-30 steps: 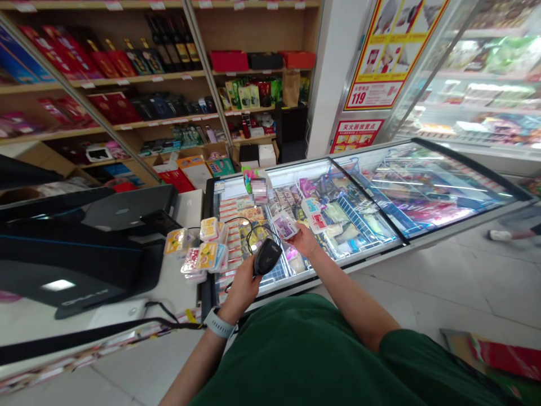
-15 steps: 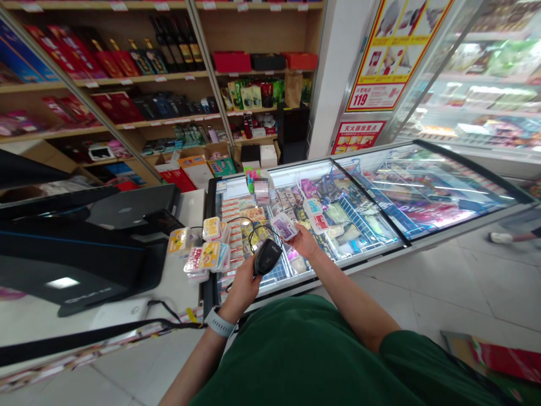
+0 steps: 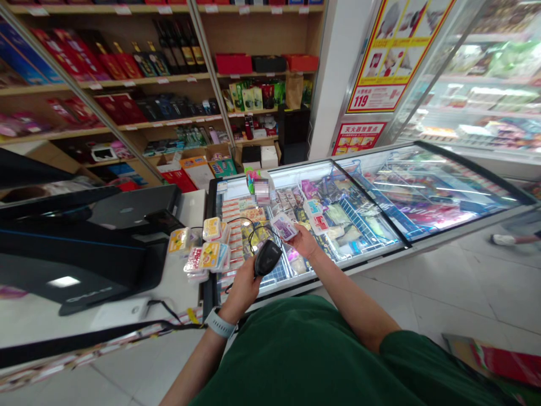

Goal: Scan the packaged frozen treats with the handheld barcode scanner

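Observation:
My left hand (image 3: 245, 283) is wrapped round the handle of a black barcode scanner (image 3: 267, 257), whose head points up and to the right. In my right hand (image 3: 305, 241) is a small clear plastic pack with a purple and white label (image 3: 284, 226), pinched at its right edge in front of the scanner. The two are close but apart, above the glass top of the chest freezer. Left of the scanner, several similar packs with yellow labels (image 3: 209, 255) and red ones (image 3: 194, 261) lie stacked at the counter's edge. The scanner's cable loops behind it.
A black checkout terminal (image 3: 84, 265) stands on the counter (image 3: 195, 204) at left. The chest freezer (image 3: 359, 262) runs off to the right, with a colourful item (image 3: 252, 179) on its far side. Shelves (image 3: 169, 122) line the back. A person's foot (image 3: 502, 239) shows far right.
Both hands hold nearly still with the scanner and the pack. The view has shifted slightly, and the foot at far right has moved a little.

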